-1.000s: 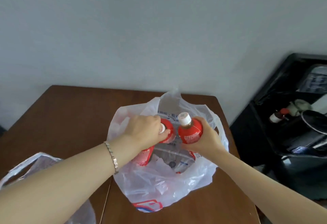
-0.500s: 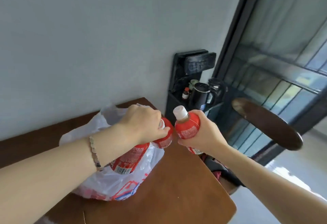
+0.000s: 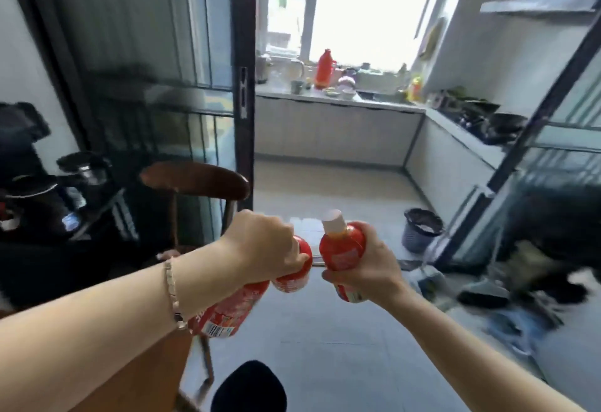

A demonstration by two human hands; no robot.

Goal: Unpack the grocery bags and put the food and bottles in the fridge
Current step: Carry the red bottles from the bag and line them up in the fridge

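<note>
Tiled floor [image 3: 325, 330] takes most of the view and runs past a dark-framed sliding glass door [image 3: 242, 86] into a kitchen. Kitchen counter [image 3: 341, 99] runs along the far wall under a bright window [image 3: 357, 5], then down the right side, where dark pans sit on a hob [image 3: 484, 119]. Near left, the corner of a brown table [image 3: 140, 376] sits low in view under the left forearm. Wooden chair [image 3: 195, 181] is behind it, its back rail just beside the door frame. Black stand [image 3: 35, 203] with kettles at far left, blurred. Floor clutter at right is too smeared to identify. Dark bin [image 3: 421, 229] stands on the kitchen floor by the right-hand cabinets. Red flask [image 3: 325, 68] stands upright on the counter under the window.

Both hands are out front in mid-air over the floor, close together but not touching.

Left hand [image 3: 263, 246] — fingers curled tight over the tops of two red bottles. Lower bottle [image 3: 231, 309] hangs tilted below the wrist, barcode showing. Upper bottle [image 3: 294, 276] pokes out past the knuckles. The hand hides both caps.

Right hand [image 3: 367, 268] — fingers wrapped round the body of a third bottle [image 3: 341, 246], also red, neck up and leaning slightly left, white cap [image 3: 333, 220] on. It sits just beside the upper bottle with a small gap between them.

Bracelet [image 3: 172, 291] on the left wrist.
</note>
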